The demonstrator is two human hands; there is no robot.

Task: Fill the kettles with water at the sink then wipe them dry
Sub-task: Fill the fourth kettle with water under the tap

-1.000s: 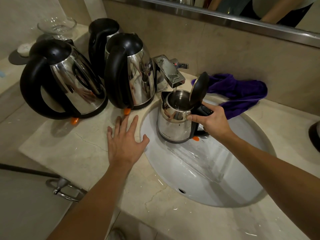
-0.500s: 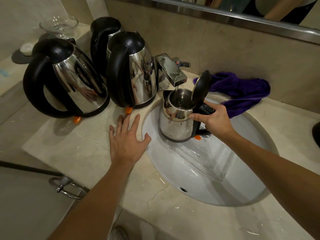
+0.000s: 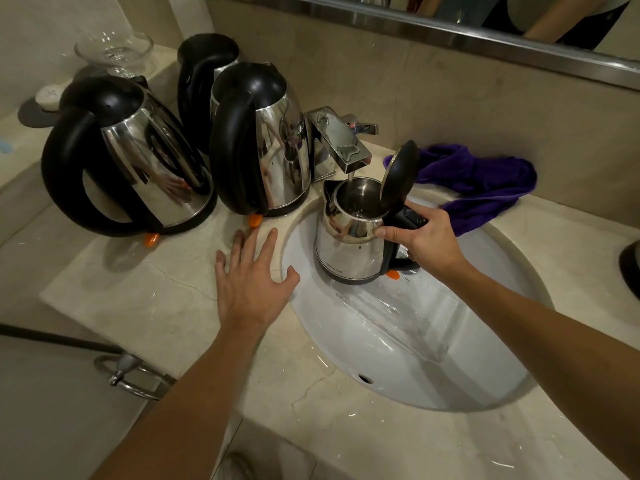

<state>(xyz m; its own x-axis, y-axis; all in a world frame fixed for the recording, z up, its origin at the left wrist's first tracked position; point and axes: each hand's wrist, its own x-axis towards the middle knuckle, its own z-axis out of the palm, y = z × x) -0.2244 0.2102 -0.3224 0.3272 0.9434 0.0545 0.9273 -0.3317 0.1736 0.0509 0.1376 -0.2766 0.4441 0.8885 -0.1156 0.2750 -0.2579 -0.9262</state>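
Note:
A small steel kettle (image 3: 349,247) with its black lid raised is held over the white sink basin (image 3: 415,341), under the chrome tap (image 3: 341,143). A thin stream of water runs from the spout into it. My right hand (image 3: 422,237) grips its black handle. My left hand (image 3: 252,282) rests flat with spread fingers on the marble counter (image 3: 138,296), beside the basin's rim. Three larger steel kettles with black handles stand on the counter at the left: one at the far left (image 3: 138,161), one in the middle (image 3: 263,143), one behind (image 3: 204,67). A purple cloth (image 3: 481,181) lies behind the basin.
A glass dish (image 3: 114,51) and a small white object on a dark coaster (image 3: 46,98) sit on the raised ledge at far left. A chrome towel ring (image 3: 131,375) hangs below the counter's front edge. A dark round object (image 3: 630,268) shows at the right edge. A mirror runs along the back wall.
Almost nothing differs: the small kettle stays under the running tap in my right hand, and my left hand keeps resting on the counter. The view has shifted slightly.

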